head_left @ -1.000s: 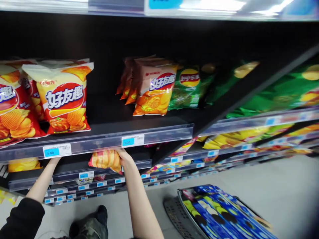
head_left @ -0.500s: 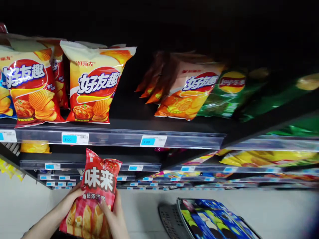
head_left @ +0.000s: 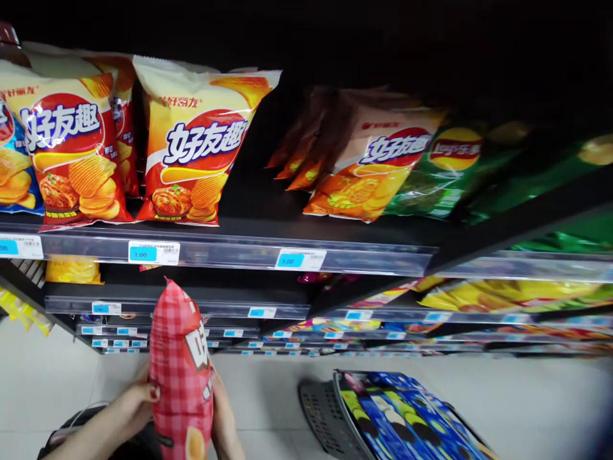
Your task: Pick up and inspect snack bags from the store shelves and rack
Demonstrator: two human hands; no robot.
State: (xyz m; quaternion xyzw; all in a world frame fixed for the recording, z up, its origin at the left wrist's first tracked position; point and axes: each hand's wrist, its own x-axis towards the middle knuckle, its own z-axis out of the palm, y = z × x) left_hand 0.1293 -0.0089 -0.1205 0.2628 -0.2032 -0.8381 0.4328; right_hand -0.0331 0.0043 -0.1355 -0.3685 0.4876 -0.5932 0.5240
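Note:
A red checked snack bag (head_left: 179,370) with white lettering stands upright between my two hands, turned so that its side faces me. My left hand (head_left: 138,402) grips its left edge, with the thumb on the front and the other fingers mostly hidden behind. On the opposite edge, my right hand (head_left: 221,409) holds the bag, its fingers largely hidden by it. Just beyond the bag runs the front edge of the shelf (head_left: 249,249), where yellow and red chip bags (head_left: 194,150) stand.
Orange chip bags (head_left: 373,166) and green chip bags (head_left: 453,166) lean farther right on the shelf. Price tags (head_left: 154,253) line its rail. On the floor at lower right stands a grey basket (head_left: 325,415) holding blue packages (head_left: 407,415). Lower shelves carry yellow bags (head_left: 498,297).
My hands have turned the snack bag, so its front lettering now faces right and its checked side shows. The shelf appears slightly higher in view.

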